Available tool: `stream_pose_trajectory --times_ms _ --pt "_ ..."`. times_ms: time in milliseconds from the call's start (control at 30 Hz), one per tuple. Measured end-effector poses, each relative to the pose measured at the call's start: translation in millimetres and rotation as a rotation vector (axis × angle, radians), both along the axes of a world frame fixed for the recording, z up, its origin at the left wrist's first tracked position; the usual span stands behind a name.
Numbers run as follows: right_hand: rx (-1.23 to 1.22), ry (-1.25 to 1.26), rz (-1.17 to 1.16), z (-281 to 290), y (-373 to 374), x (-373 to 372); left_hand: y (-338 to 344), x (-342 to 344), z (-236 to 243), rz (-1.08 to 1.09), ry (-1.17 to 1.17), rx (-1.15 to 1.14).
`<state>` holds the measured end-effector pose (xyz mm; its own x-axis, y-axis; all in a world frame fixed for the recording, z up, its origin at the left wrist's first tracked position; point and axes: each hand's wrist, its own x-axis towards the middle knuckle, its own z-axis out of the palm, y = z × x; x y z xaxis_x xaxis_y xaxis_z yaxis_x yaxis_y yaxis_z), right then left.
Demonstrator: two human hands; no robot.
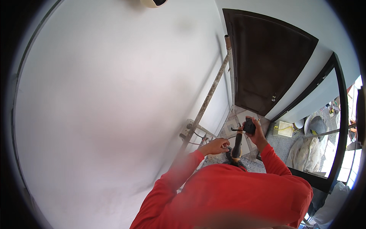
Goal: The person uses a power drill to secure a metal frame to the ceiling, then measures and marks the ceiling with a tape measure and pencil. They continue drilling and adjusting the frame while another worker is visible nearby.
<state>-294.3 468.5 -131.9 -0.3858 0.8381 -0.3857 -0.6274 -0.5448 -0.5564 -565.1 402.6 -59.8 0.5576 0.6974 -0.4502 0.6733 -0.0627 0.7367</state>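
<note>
My right hand [259, 133] is closed around a small black boxy thing [249, 126]; its exact kind is hard to make out. Close to that hand, a thin black hooked piece [236, 129] sticks out to the left. My left hand [216, 146] is at the left with fingers loosely bent, and I see nothing held in it. Between the two hands, low down, shows a long black shape with brownish ends [237, 144]; I cannot tell whether it is a tool or a shod foot. Both forearms are in red sleeves.
A rusty pole [213, 87] leans along the white wall [95, 95] on the left, near a socket box [186, 129] with cables. Ahead is a dark brown door [270, 57]. At right, a black-framed panel [336, 126] stands beside a yellowish box [283, 129] and a pale sack [307, 154].
</note>
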Motion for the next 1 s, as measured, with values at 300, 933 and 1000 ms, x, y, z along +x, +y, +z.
stream_pose_trajectory --times_ms 300,933,1000 --pt "-0.027 -0.556 0.132 -27.6 -127.5 74.4 -108.5 9.1 -69.3 0.117 -0.284 -0.198" --pt "0.244 -0.891 0.5 27.5 -292.1 11.0 -138.9 62.2 -0.3 -0.333 0.003 0.691" --pt "0.533 -0.896 0.536 40.0 -288.1 0.9 -140.8 70.1 -1.4 -0.205 0.01 0.523"
